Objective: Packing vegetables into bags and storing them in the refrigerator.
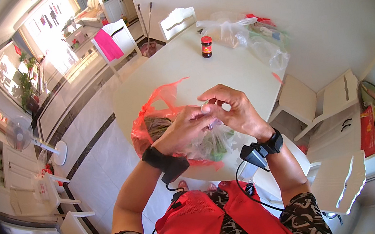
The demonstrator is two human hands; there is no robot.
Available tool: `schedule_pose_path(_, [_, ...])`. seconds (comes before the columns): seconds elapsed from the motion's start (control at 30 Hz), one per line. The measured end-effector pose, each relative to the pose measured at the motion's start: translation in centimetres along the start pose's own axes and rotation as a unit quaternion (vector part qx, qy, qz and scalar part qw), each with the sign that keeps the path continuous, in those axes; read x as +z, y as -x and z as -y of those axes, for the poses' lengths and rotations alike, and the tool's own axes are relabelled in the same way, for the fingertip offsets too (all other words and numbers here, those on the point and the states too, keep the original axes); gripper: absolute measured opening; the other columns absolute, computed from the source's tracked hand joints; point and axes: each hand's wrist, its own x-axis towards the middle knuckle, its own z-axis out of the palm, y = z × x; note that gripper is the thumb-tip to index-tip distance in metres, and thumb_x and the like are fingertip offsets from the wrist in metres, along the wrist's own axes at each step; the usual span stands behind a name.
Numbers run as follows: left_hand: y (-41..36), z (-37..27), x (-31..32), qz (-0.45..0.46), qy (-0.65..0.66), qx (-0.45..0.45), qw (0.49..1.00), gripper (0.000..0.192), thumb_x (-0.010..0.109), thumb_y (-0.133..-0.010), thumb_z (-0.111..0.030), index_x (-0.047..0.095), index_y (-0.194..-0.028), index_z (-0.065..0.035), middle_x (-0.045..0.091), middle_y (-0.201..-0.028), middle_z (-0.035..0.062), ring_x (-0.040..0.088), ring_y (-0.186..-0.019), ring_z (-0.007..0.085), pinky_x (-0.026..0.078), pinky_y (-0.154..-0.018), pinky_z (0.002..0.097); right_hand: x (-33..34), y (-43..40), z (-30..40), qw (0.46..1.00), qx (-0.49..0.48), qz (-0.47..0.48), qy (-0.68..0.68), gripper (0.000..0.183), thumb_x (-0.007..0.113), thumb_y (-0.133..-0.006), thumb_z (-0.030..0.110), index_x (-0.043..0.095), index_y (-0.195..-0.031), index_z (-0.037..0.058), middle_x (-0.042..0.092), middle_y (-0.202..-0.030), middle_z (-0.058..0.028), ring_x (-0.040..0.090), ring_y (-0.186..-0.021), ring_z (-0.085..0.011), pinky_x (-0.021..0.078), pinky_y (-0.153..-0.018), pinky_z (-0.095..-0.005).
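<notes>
A clear plastic bag with green leafy vegetables inside stands near the table's front edge. Its gathered neck rises to my fingers. My left hand pinches there with thumb and fingers, and the fingertips of my right hand meet it above the bag. A small pale green bit shows between the fingertips, too small to name. Beside and partly under my left hand is a red plastic bag, its tied handles up, with dark stalky vegetables showing. My fingers hide the very top of the clear bag.
On the pale table stands a red-lidded jar. Clear plastic bags lie at the far right by the wall. White chairs surround the table, one with a pink cloth. A fan stands on the floor to the left.
</notes>
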Motion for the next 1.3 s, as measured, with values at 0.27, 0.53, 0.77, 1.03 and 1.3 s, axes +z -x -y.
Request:
schedule_pose_path(0.27, [-0.5, 1.3, -1.6, 0.027, -0.068, -0.047, 0.996, 0.024, 0.053, -0.099, -0.02, 0.064, -0.105, 0.0005, 0.062, -0.09, -0.003, 0.055, -0.083, 0.0042, 0.045, -0.075, 0.0225, -0.2, 4.2, 0.0, 0.952, -0.129, -0.071, 0.267, 0.022, 0.075, -0.074, 0.003, 0.066, -0.094, 0.0017, 0.057, -0.078, -0.0104, 0.058, -0.07, -0.0292, 0.049, -0.06, -0.0369])
schedule_pose_path(0.53, [0.3, -1.2, -2.3, 0.122, -0.094, 0.003, 0.988, 0.019, 0.058, -0.095, -0.014, 0.07, -0.098, 0.0006, 0.068, -0.095, 0.0029, 0.06, -0.085, 0.009, 0.049, -0.077, 0.0258, 2.6, 6.5, -2.2, 0.997, -0.008, -0.071, 0.039, 0.05, 0.078, -0.077, 0.011, 0.057, -0.122, 0.0018, 0.063, -0.102, -0.0138, 0.062, -0.09, -0.0276, 0.0511, -0.08, -0.0362])
schedule_pose_path(0.77, [3.1, -2.3, -2.8, 0.107, -0.26, 0.09, 0.955, 0.009, 0.069, -0.079, -0.002, 0.07, -0.087, 0.0004, 0.063, -0.098, 0.0105, 0.062, -0.093, 0.0192, 0.05, -0.08, 0.0298, 2.7, 6.6, -4.6, 0.974, 0.116, 0.093, -0.172, 0.03, 0.062, -0.087, 0.006, 0.06, -0.116, -0.0009, 0.064, -0.099, -0.0048, 0.058, -0.093, -0.0122, 0.0468, -0.086, -0.0286])
schedule_pose_path(1.03, [6.2, -3.1, -1.4, -0.181, -0.512, 0.405, 0.735, 0.023, 0.063, -0.074, 0.005, 0.061, -0.096, 0.0014, 0.056, -0.106, 0.0115, 0.06, -0.093, 0.0287, 0.052, -0.077, 0.0373, 3.3, 2.1, 2.6, 0.958, 0.177, 0.111, -0.195, 0.037, 0.044, -0.098, 0.013, 0.049, -0.133, 0.003, 0.06, -0.09, -0.002, 0.055, -0.076, -0.0087, 0.0446, -0.067, -0.0241])
schedule_pose_path(1.3, [18.4, -12.0, -0.1, -0.379, -0.479, 0.493, 0.619, 0.022, 0.073, -0.065, 0.004, 0.06, -0.081, -0.0039, 0.063, -0.091, 0.0068, 0.06, -0.081, 0.0265, 0.049, -0.068, 0.0339, 6.5, 1.2, 17.4, 0.989, -0.09, 0.118, -0.01, 0.02, 0.051, -0.1, 0.015, 0.064, -0.106, 0.0006, 0.062, -0.079, -0.007, 0.059, -0.071, -0.0108, 0.0479, -0.064, -0.0252])
